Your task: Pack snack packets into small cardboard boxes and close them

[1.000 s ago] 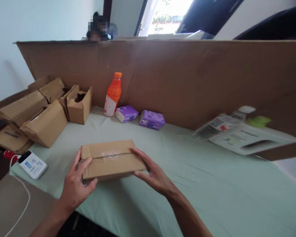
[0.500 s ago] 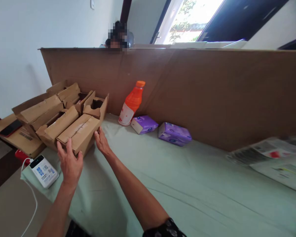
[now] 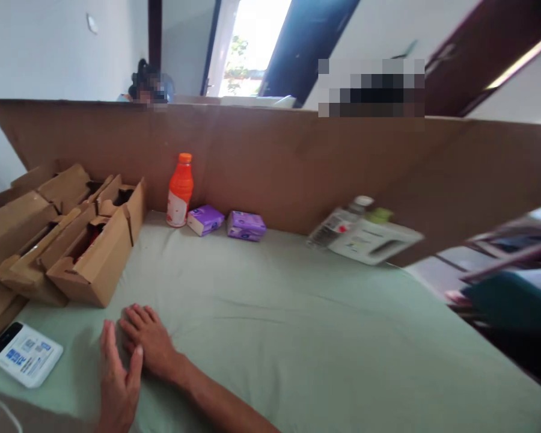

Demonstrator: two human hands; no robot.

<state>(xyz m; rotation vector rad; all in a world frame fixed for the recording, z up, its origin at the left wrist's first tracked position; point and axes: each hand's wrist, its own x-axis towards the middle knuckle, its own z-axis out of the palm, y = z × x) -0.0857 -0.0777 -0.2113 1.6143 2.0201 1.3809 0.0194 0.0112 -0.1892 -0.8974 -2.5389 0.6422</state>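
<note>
Overall, head view: a tabletop (image 3: 297,337) under a pale green cloth, closed along its far side by a tall cardboard wall (image 3: 297,162); both hands sit low at the near left.
left hand (image 3: 117,385): turned edge-on at the bottom of the frame, just beside the right hand's wrist; whether it touches the cloth cannot be told.
left fingers (image 3: 109,340): stretched out straight and close together, holding nothing.
right hand (image 3: 149,344): palm down, flat on the green cloth, forearm running off to the lower right.
right fingers (image 3: 135,316): spread slightly and laid flat, pointing towards the boxes, with nothing in their hold.
nearest cardboard box (image 3: 94,270): on the tabletop just beyond the right fingertips, apart from them; its top flaps are partly open, with something dark and red inside.
box pile (image 3: 18,228): more brown cartons crowded against the nearest cardboard box on its left, several with flaps up.
power bank (image 3: 24,359): white with blue print, lying flat at the near left edge, left of the left hand.
far row: an upright orange bottle (image 3: 179,191) against the cardboard wall, then two purple packs (image 3: 205,219) (image 3: 246,225) just to its right.
right end: a white printed packet (image 3: 369,240), blurred, beside the wall.
</note>
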